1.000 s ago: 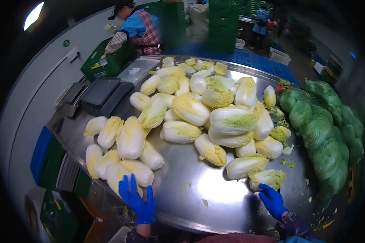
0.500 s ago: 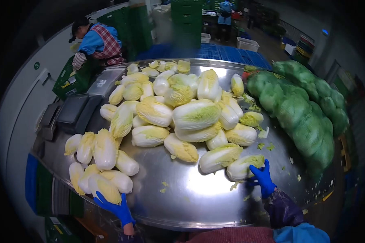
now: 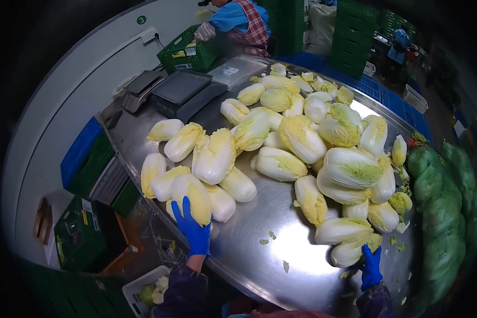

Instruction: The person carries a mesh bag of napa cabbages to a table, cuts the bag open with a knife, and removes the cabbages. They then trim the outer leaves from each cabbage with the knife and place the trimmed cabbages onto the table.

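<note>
Many napa cabbages [image 3: 352, 168], white with yellow-green leaves, are heaped on a steel table [image 3: 249, 233]. At the left, a smaller group lies near the edge. My left hand [image 3: 196, 233], in a blue glove, is cupped round the lower end of the front napa cabbage [image 3: 190, 193] there, its fingers spread along the leaves. At the lower right, my right hand [image 3: 371, 267], also gloved in blue, grips the leafy end of a napa cabbage [image 3: 348, 255]. That cabbage lies against another napa cabbage [image 3: 342, 231]. Some right fingers are hidden behind the leaves.
Green net sacks [image 3: 437, 212] stand along the right side. Dark scales [image 3: 183, 87] sit at the far left corner. Beyond, a co-worker [image 3: 244, 24] handles a green crate [image 3: 188, 50]. Below the left edge are crates and a white basket [image 3: 143, 289].
The camera view has swung left, so the table appears shifted right. The cabbage at my right hand now lies closer against its neighbour. My left hand stays at the same cabbage.
</note>
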Demonstrator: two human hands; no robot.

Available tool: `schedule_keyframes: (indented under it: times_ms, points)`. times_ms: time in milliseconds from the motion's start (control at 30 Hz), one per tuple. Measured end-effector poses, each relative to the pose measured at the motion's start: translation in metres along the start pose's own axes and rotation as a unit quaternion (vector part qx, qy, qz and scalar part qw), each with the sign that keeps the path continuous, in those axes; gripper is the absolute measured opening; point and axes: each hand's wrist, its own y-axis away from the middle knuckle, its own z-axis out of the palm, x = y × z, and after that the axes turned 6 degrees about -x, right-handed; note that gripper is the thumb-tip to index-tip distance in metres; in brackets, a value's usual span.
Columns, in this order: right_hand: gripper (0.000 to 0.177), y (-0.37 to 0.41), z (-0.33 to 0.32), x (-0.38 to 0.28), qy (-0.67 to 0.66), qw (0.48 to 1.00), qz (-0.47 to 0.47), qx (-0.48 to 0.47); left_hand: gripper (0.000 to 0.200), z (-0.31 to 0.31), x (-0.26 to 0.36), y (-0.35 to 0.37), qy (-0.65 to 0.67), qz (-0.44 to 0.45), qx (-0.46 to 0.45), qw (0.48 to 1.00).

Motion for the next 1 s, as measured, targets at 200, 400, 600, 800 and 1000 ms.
schedule_keyframes:
  times_ms: [200,400,600,800,1000]
  points:
    - [0.06,-0.033,0.145,-0.022,-0.105,0.983,-0.107,-0.107,0.076,0.014,-0.003,-0.004,-0.061,-0.033,-0.015,0.997]
    - [0.061,-0.045,0.245,-0.048,-0.037,0.982,-0.064,-0.173,0.083,0.005,0.01,-0.003,-0.025,-0.041,-0.059,0.997]
    - [0.058,0.002,0.177,-0.068,0.041,0.972,0.019,-0.231,0.084,-0.005,-0.001,0.0,-0.039,0.012,-0.064,0.997]
    - [0.076,0.074,0.007,-0.041,0.535,0.833,-0.089,0.109,0.078,-0.016,-0.023,0.003,-0.03,0.087,-0.055,0.994]
    - [0.058,0.13,-0.06,0.032,0.493,0.857,0.043,0.142,0.075,-0.065,0.096,-0.022,-0.105,0.184,0.014,0.977]
